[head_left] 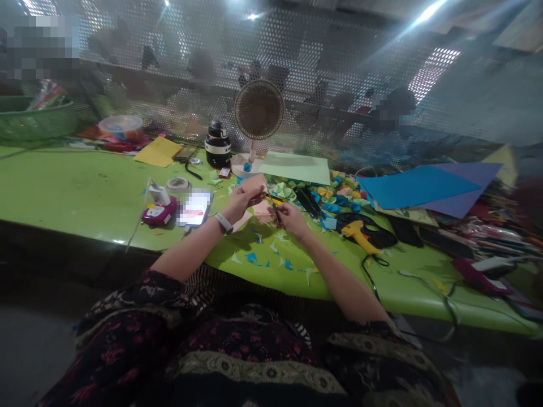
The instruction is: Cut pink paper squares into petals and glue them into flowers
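Observation:
My left hand [242,203], with a white band at the wrist, pinches a small pink paper piece [253,182] near the middle of the green table [106,186]. Close on its right, my right hand [291,219] is closed on dark-handled scissors [275,211], whose blades point up toward the paper. More pink paper [262,209] lies just under and between both hands. Below them, small blue and white paper scraps [252,259] are scattered. Behind the hands are folded coloured paper pieces [324,192] and a black stapler-like object [309,202].
A yellow glue gun [360,236] with a cable lies at right, below blue sheets [418,186]. At left are a lit phone [194,208], a tape roll [178,183] and a maroon power block [159,212]. A fan [259,110] and black bottle [218,148] stand behind.

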`<state>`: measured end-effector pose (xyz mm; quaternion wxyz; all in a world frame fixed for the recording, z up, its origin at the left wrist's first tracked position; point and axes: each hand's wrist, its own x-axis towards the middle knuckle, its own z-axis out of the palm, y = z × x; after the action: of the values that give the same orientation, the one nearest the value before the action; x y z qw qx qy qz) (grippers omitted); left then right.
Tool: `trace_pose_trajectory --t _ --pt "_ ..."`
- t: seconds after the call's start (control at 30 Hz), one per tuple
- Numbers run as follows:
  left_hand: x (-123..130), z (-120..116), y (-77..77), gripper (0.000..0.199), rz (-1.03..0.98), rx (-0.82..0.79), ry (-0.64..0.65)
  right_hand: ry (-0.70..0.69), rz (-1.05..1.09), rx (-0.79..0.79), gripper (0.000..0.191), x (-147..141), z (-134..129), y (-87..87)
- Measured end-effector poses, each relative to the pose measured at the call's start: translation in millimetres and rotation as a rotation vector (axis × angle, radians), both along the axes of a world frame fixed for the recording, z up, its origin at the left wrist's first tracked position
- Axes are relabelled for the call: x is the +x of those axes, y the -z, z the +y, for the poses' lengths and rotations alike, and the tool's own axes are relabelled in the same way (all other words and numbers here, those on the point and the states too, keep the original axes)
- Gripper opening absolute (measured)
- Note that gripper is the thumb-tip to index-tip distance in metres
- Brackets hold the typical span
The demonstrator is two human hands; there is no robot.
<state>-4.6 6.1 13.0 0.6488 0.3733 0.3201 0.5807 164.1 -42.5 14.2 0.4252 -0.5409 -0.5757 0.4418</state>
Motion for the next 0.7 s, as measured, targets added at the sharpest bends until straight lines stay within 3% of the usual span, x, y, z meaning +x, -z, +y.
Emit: trace_pose_trajectory --t 0.43,0.7 --pt "-3.9 3.6 0.3 0.038 -0.002 0.021 -0.084 -0.043 -0.072 -0.009 0.056 1.3 -1.2 -2.7" --pt "-3.9 -0.4 -2.0 0.035 0.021 0.032 -0.075 -0.051 -0.081 0.000 0.054 0.8 -1.8 -2.3"
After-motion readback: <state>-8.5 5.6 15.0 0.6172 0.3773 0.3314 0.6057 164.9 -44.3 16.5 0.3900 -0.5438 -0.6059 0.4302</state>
